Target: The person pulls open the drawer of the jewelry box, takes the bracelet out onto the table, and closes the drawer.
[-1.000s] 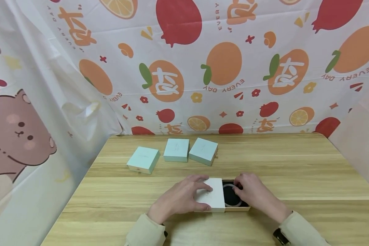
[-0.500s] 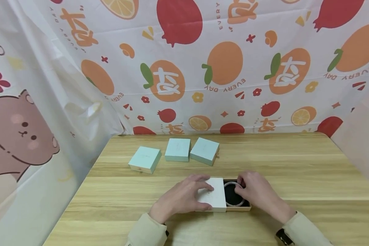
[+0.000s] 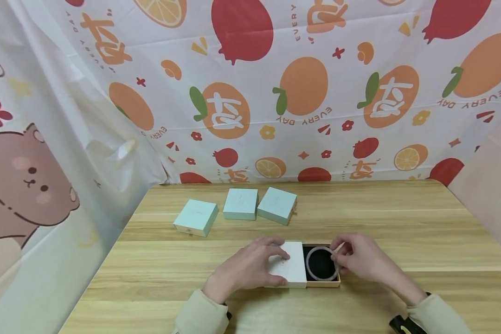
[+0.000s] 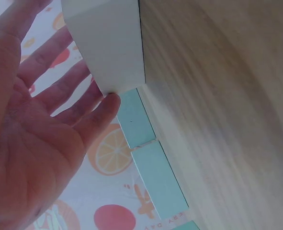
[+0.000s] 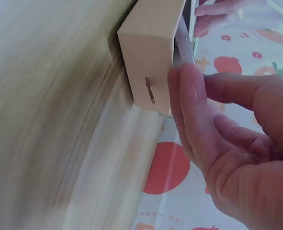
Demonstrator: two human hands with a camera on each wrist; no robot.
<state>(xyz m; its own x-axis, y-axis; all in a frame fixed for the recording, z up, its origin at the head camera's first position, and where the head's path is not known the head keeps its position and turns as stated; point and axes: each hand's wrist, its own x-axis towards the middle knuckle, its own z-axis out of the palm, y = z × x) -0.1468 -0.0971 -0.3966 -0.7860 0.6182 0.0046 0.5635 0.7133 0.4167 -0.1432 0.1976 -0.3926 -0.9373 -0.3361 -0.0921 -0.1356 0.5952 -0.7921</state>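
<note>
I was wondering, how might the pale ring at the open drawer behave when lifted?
The pale ring is probably stiff, as its outline looks evenly round. Its slender band suggests low weight. Stood on edge, that circular shape might roll.

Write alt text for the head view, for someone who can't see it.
A person's right hand pinches a pale bangle at the right end of a black-lined drawer pulled partly out of a white box cover, on which the left hand rests. Three mint-green boxes sit farther back on the wooden table, before a fruit-print cloth.
</note>
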